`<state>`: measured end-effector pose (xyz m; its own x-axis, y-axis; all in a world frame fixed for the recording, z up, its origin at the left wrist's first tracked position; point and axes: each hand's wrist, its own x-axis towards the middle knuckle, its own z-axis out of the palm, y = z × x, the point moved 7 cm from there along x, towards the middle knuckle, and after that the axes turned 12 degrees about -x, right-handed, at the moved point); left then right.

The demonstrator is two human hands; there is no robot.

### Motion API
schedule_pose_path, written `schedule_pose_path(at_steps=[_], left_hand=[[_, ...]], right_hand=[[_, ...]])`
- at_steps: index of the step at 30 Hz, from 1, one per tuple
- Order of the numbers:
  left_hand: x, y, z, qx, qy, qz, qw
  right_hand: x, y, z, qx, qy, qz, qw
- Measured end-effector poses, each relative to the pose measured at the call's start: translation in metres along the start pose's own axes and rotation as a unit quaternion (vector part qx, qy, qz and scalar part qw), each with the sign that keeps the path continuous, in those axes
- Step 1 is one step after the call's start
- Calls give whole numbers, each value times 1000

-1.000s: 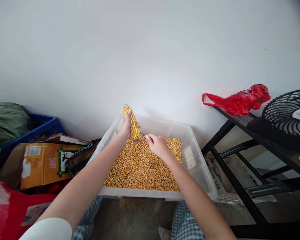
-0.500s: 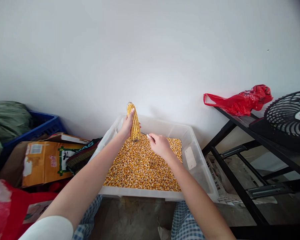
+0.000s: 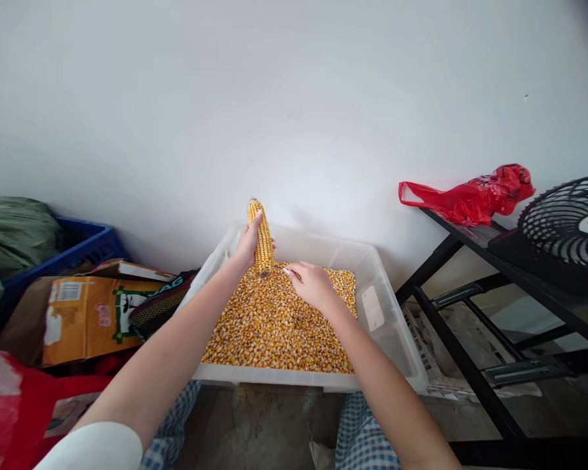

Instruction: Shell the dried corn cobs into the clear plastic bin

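My left hand grips a dried yellow corn cob upright, its lower end just above the heap of loose corn kernels. My right hand sits beside the cob's base, close over the kernels. A thin metal tool shows between its fingers, its tip at the cob; most of the tool is hidden by the hand. The kernels fill a translucent plastic tub.
A cardboard box and a blue crate lie left of the tub, with a green bag behind. A black metal shelf on the right holds a red plastic bag and a black fan.
The cob has swung from leaning right to nearly upright. My right hand has shifted slightly left, nearer the cob's base.
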<state>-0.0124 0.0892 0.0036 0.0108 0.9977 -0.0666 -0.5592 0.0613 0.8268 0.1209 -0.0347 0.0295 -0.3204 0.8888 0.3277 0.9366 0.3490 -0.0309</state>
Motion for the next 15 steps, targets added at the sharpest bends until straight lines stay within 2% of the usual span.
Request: schedule_pose_path(at_steps=[15], left_hand=[[0,0,-1,9,6,0,1000]], right_hand=[[0,1,-1,0,11,4,1000]])
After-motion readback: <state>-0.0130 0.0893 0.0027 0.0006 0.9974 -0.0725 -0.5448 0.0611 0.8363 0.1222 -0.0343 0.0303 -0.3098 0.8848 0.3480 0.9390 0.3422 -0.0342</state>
